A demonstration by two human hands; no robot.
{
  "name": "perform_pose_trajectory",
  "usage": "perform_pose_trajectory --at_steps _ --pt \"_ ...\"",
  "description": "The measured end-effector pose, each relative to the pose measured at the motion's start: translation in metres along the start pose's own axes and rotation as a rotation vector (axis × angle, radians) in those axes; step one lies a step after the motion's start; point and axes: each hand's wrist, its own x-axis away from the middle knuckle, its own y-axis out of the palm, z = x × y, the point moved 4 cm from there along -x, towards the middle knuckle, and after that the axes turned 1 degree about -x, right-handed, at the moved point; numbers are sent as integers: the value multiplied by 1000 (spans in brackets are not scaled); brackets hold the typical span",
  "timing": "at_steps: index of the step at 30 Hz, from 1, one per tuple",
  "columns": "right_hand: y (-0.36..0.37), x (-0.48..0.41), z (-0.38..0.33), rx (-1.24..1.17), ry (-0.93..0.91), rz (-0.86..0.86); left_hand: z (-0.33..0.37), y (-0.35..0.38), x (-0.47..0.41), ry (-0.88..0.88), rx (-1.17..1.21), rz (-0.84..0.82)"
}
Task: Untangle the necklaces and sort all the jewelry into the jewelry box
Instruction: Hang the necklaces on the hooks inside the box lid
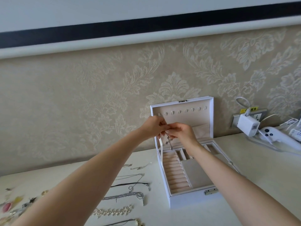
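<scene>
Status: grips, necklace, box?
Left grip and right grip pinch cross necklace at lid hooks. Jewelry box open. Other necklaces lie beside box; nothing blocking.

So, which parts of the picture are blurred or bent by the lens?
Head view: the small trinkets at the bottom-left edge are smeared; the black wall stripe bows from wide-angle distortion; the cross necklace looks fairly sharp.
</scene>
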Motion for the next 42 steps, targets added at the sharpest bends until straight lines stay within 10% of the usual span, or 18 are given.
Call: perform_pose_trajectory --at_steps 20,42 --pt "1 -61 -15 254 -68 368 0 8 -24 -346 56 634" --pt "-1 -45 7 134 139 301 -10 24 -10 -310 -38 436"
